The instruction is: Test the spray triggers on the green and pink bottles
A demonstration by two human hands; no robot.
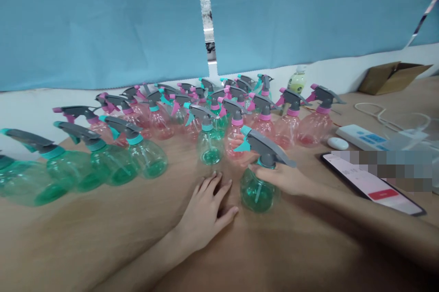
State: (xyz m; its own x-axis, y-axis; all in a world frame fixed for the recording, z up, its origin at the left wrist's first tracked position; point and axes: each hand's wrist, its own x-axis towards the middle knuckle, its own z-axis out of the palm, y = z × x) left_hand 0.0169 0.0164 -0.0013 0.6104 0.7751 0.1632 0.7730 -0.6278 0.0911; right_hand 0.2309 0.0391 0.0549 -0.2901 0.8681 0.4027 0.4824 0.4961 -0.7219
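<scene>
My right hand point(286, 177) is wrapped round the neck of a green spray bottle point(258, 193) with a grey and teal trigger head, at the centre right; its far fingers are partly hidden behind the bottle. To its left, my left hand point(207, 212) lies flat on the brown table point(137, 241), fingers spread and nothing in it. Just beyond the left fingertips stands another green spray bottle point(210, 148), upright. A pink spray bottle point(236, 139) stands right behind the held one, partly covered by it.
Several green spray bottles point(148, 159) stand in a row at left. Pink and green bottles point(161, 123) crowd the back. At right lie a phone point(373, 187), a white oval object point(338, 143), a power strip point(360, 136) and cables. A drink bottle point(297, 82) and cardboard box point(391, 79) stand behind.
</scene>
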